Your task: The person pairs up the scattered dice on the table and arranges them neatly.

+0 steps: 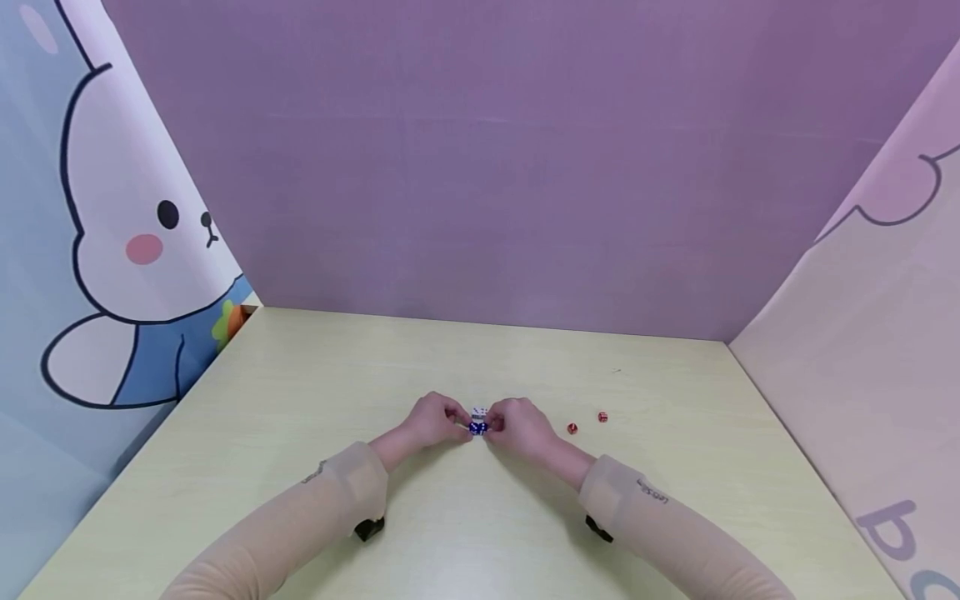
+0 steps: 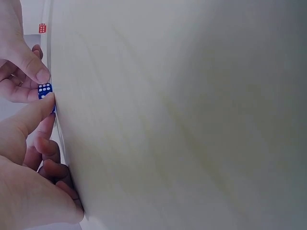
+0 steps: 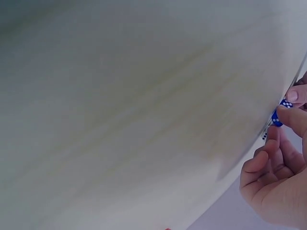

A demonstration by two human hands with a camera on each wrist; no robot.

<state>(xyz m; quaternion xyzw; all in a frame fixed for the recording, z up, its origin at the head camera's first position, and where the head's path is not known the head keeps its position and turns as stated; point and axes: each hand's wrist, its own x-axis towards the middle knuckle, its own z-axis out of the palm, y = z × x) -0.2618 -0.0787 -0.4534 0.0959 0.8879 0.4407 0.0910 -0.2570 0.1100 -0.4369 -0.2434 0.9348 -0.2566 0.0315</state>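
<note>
the left hand (image 1: 437,418) and right hand (image 1: 522,426) are pinching blue dice (image 1: 474,428) at six o'clock from white dice (image 1: 479,412), uneven squeezing perhaps risking the blue pair twisting apart.

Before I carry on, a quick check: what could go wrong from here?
The blue dice might skew if the left hand and right hand release unevenly. Either hand could nudge the white dice just beyond. Withdrawing rightward, the right hand might knock the nearer red die.
</note>
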